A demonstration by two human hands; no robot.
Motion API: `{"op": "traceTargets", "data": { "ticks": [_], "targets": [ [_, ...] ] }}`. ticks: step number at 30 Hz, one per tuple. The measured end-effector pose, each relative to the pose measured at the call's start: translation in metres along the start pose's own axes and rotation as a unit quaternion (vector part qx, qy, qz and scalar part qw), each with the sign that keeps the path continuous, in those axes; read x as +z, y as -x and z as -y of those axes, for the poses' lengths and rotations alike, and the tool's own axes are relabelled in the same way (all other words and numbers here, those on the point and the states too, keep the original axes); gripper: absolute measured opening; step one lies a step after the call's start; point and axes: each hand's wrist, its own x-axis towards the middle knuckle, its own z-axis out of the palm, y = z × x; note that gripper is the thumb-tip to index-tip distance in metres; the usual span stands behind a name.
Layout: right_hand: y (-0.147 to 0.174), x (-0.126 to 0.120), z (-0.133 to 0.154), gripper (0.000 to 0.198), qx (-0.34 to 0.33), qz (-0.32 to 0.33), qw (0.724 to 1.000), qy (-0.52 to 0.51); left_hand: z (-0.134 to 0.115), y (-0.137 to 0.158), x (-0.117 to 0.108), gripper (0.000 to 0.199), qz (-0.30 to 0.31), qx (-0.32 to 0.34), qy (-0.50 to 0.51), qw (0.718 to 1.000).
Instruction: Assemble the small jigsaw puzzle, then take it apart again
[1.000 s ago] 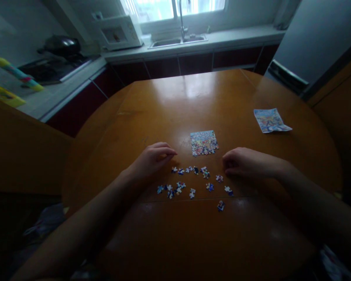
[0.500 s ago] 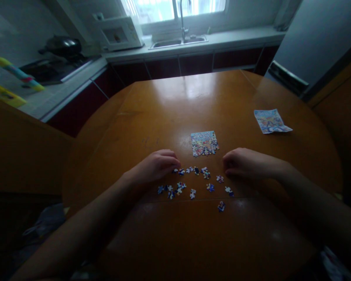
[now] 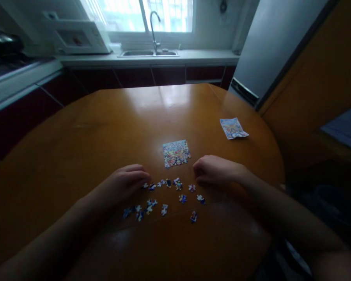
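Note:
A partly joined jigsaw puzzle [image 3: 176,153] lies on the wooden table [image 3: 134,128], its lower edge uneven. Several loose jigsaw pieces [image 3: 164,209] are scattered below it, some singly and some in small clumps. My left hand [image 3: 131,177] rests at the left end of the upper row, fingers curled together beside a white-and-blue piece [image 3: 145,185]. To the right of the puzzle, my right hand [image 3: 212,168] is closed on the tabletop, near a pinkish piece [image 3: 192,188]. Whatever either hand has in its fingers is hidden.
A creased printed picture sheet [image 3: 233,128] lies toward the table's right side. Beyond the table stand a counter with a sink [image 3: 149,53], a white microwave [image 3: 78,37] and a fridge [image 3: 272,43]. A dark pan [image 3: 4,42] sits at the far left.
The view has swung right, so everything appears further left in the picture. Both hands keep about the same places by the puzzle, and the pieces look unmoved.

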Motion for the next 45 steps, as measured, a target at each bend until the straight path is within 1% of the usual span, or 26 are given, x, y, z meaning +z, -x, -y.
{"op": "traceTargets", "data": {
  "ticks": [3, 6, 11, 17, 21, 24, 29, 32, 34, 37, 41, 45],
  "targets": [
    [-0.002, 0.001, -0.001, 0.006, -0.009, -0.012, 1.000, 0.016, 0.006, 0.000, 0.002, 0.019, -0.022, 0.014, -0.005, 1.000],
    [-0.004, 0.003, -0.003, 0.006, -0.023, -0.023, 0.999, 0.021, 0.008, 0.000, 0.002, 0.017, -0.026, 0.014, -0.001, 1.000],
    [-0.006, 0.004, -0.003, 0.006, -0.018, -0.022, 0.999, 0.028, 0.010, 0.000, 0.005, 0.017, -0.022, -0.001, -0.003, 1.000],
    [-0.008, 0.005, -0.006, 0.015, -0.030, -0.018, 0.999, 0.032, 0.013, -0.002, 0.008, 0.016, -0.065, -0.025, -0.011, 0.998],
    [-0.007, 0.004, -0.011, 0.020, -0.037, -0.018, 0.999, 0.021, 0.011, -0.004, 0.006, 0.016, -0.071, -0.047, -0.017, 0.996],
    [-0.006, 0.002, -0.015, 0.020, -0.019, -0.031, 0.999, 0.013, 0.011, -0.003, 0.004, 0.016, -0.064, -0.055, -0.025, 0.996],
    [-0.008, -0.003, -0.016, 0.022, 0.035, -0.079, 0.996, 0.019, 0.014, 0.002, 0.004, 0.015, -0.056, -0.064, -0.012, 0.996],
    [-0.009, -0.004, -0.016, 0.022, 0.060, -0.085, 0.994, 0.015, 0.014, 0.002, 0.005, 0.016, -0.057, -0.060, 0.002, 0.997],
    [-0.009, -0.003, -0.017, 0.021, 0.066, -0.085, 0.994, 0.009, 0.012, 0.001, 0.005, 0.017, -0.050, -0.058, 0.005, 0.997],
    [-0.008, 0.000, -0.018, 0.019, 0.059, -0.090, 0.994, -0.008, 0.006, -0.002, 0.003, 0.019, -0.038, -0.060, 0.001, 0.998],
    [-0.009, 0.004, -0.019, 0.018, 0.050, -0.107, 0.993, -0.028, 0.000, -0.003, 0.000, 0.020, -0.060, -0.070, -0.008, 0.996],
    [-0.011, 0.006, -0.018, 0.020, 0.069, -0.119, 0.990, -0.027, 0.002, -0.003, 0.000, 0.020, -0.099, -0.101, -0.017, 0.990]
  ]
}}
